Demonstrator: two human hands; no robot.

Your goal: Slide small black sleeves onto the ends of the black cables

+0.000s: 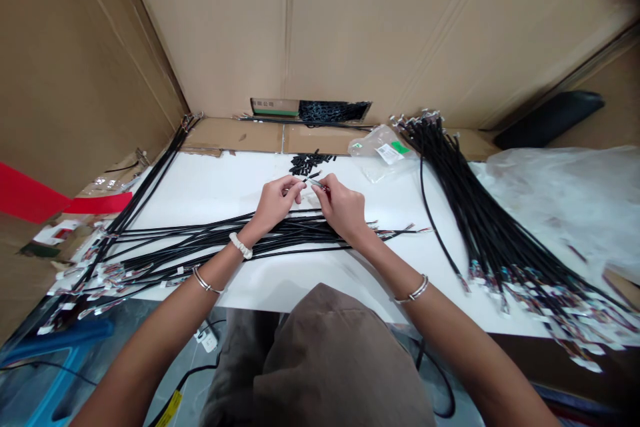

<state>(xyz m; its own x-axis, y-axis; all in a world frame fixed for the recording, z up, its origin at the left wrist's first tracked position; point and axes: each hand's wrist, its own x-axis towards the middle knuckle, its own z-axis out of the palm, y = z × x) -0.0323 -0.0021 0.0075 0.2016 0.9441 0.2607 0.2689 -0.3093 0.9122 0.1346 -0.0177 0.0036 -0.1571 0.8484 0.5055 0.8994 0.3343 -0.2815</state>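
My left hand [276, 201] is closed in a pinch on the end of a black cable [313, 175], whose tip points away to the right. Opposite it, my right hand [344, 205] is closed around a slim tool with a pale metal tip [316, 183]; a bit of red shows at my fingers, and its exact kind is unclear. The tool's tip meets the cable end or lies very close to it. Just beyond my fingers lies a pile of short black tube pieces [305, 163]. Black cables [200, 240] with bare wire ends run across the table under my wrists.
A thick bundle of black cables [465, 200] with white connectors lies on the right. More cables [155, 180] line the left edge. A clear plastic bag [373, 170] sits behind my right hand. Cardboard walls [350, 33] enclose the white table [270, 280]. Plastic sheeting [565, 193] lies far right.
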